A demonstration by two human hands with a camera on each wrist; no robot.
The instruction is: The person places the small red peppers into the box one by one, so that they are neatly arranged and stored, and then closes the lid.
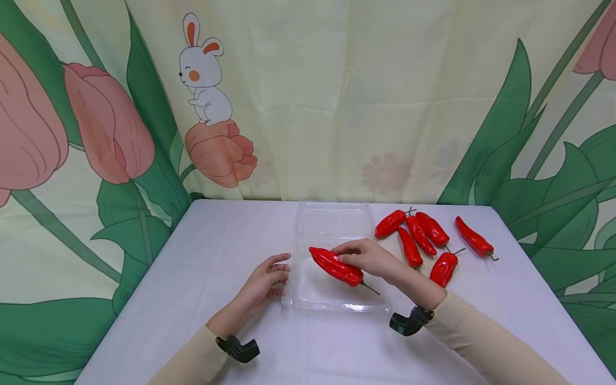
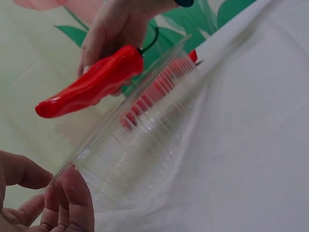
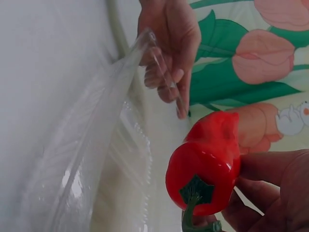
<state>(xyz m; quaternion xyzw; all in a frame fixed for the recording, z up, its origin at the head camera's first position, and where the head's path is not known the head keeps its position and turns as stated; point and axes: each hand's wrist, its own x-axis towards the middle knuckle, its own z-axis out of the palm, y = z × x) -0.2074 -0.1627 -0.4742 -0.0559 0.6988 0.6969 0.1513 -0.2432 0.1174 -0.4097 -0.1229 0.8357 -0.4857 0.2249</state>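
My right hand [image 1: 368, 256] grips a long red pepper [image 1: 336, 267] and holds it just above the clear plastic clamshell box [image 1: 337, 299] in the middle of the table. The same pepper [image 2: 91, 84] [image 3: 207, 169] shows in both wrist views, stem toward my right wrist. My left hand [image 1: 269, 278] rests against the box's left rim, its fingers [image 2: 72, 203] curled at the edge. The box's lid [image 1: 332, 219] lies open toward the back. Several more red peppers [image 1: 423, 235] lie on the table to the right of the box.
A white cloth covers the table [image 1: 216, 256]. Behind it hangs a curtain [image 1: 308, 96] printed with tulips and a rabbit. One pepper [image 1: 474, 238] lies apart near the right edge.
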